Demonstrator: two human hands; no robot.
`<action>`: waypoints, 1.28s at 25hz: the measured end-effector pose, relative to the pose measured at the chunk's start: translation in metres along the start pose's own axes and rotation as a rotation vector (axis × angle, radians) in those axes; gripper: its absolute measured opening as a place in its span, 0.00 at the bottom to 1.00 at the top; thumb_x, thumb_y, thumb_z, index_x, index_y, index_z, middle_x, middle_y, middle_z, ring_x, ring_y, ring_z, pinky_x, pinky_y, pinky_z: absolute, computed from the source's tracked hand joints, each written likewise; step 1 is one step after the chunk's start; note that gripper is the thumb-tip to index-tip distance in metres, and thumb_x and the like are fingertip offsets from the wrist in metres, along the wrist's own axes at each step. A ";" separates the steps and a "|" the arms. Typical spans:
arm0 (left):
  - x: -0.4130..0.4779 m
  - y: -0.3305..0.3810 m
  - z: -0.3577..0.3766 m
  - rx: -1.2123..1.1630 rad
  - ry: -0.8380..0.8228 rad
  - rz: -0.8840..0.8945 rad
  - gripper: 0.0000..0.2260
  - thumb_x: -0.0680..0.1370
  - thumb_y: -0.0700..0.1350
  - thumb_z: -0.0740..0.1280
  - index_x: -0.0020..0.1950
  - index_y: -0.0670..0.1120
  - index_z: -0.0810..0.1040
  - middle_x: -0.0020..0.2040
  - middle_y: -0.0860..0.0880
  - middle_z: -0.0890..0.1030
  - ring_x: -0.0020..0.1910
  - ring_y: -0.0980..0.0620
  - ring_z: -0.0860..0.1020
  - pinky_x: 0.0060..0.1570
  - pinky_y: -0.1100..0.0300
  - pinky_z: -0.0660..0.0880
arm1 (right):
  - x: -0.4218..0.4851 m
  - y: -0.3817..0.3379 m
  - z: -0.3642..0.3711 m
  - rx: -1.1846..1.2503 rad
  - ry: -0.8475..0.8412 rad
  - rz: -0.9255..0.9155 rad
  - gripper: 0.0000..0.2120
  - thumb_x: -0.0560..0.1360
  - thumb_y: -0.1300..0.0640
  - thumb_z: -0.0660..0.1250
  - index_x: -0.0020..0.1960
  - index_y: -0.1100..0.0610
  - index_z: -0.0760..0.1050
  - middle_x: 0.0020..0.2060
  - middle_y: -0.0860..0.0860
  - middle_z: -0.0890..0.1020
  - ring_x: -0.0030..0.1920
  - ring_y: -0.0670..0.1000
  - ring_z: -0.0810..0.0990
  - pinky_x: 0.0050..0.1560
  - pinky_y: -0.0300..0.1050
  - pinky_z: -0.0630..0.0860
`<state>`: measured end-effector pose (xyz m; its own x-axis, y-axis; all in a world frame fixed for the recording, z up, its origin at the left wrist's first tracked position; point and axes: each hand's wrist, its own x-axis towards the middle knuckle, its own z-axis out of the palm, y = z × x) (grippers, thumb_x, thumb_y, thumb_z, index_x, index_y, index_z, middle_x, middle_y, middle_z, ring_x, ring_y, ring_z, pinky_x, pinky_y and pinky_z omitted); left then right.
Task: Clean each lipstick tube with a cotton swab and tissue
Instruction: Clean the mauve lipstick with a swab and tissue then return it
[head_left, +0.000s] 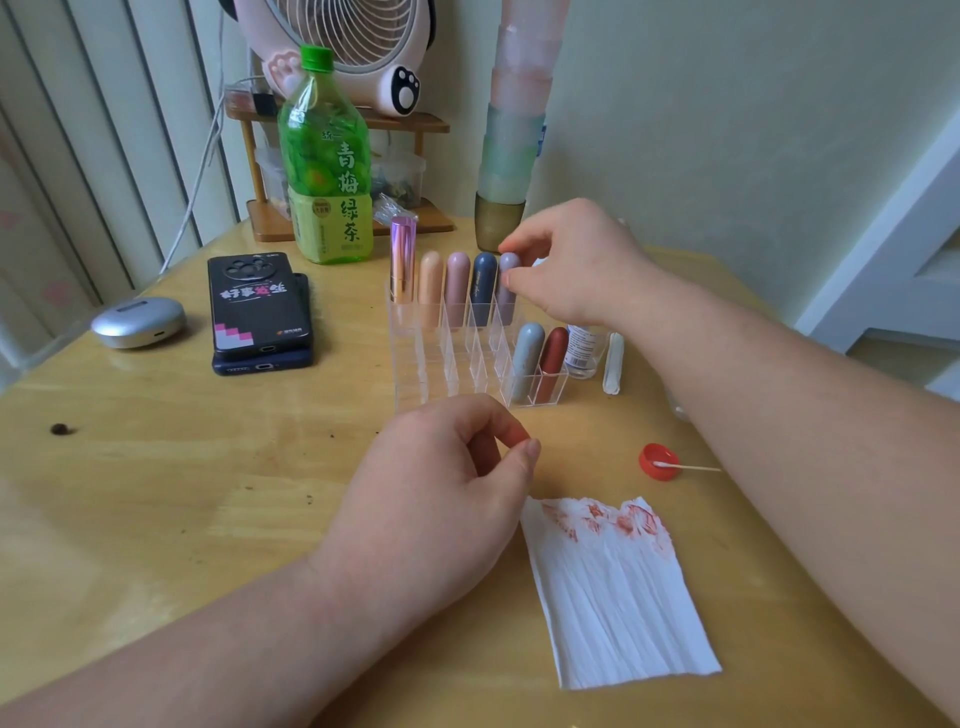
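Right hand (576, 265): pinches the lilac tube (506, 291) by its top, likely lifting or seating it.
Left hand (441, 488): curled, empty, waiting, with the stained tissue (618, 597) just beside it.

The scene was viewed from a single head-worn wide-angle camera, pitched forward and down over the wooden table (156, 493). The near tabletop was seen at close range, the clear lipstick organizer (418, 364) mid-frame, and the fan (358, 52) cropped at the top
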<state>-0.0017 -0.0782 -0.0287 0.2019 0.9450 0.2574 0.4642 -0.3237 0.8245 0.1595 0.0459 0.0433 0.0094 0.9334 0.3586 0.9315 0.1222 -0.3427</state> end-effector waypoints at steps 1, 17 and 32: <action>0.000 0.000 0.000 -0.002 -0.004 -0.002 0.07 0.76 0.53 0.70 0.38 0.54 0.79 0.30 0.57 0.78 0.28 0.60 0.74 0.28 0.69 0.68 | 0.000 -0.001 -0.001 -0.006 0.005 -0.005 0.04 0.73 0.50 0.67 0.41 0.43 0.79 0.42 0.41 0.84 0.53 0.50 0.79 0.63 0.53 0.71; -0.003 -0.003 0.012 -0.275 -0.151 0.202 0.17 0.71 0.49 0.75 0.59 0.55 0.79 0.44 0.52 0.84 0.38 0.50 0.80 0.41 0.54 0.78 | -0.156 0.018 -0.031 0.630 -0.078 -0.098 0.13 0.70 0.57 0.71 0.55 0.48 0.82 0.43 0.51 0.84 0.40 0.57 0.83 0.41 0.58 0.82; 0.004 -0.004 0.017 -0.032 -0.182 0.183 0.06 0.74 0.54 0.73 0.48 0.53 0.82 0.40 0.56 0.79 0.40 0.57 0.77 0.40 0.64 0.72 | -0.165 0.025 -0.015 0.824 -0.032 -0.020 0.05 0.75 0.54 0.69 0.45 0.56 0.80 0.38 0.52 0.85 0.34 0.45 0.80 0.37 0.34 0.74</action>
<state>0.0120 -0.0741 -0.0396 0.4335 0.8457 0.3112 0.3787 -0.4843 0.7887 0.1866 -0.1099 -0.0110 -0.0259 0.9360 0.3510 0.3653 0.3357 -0.8682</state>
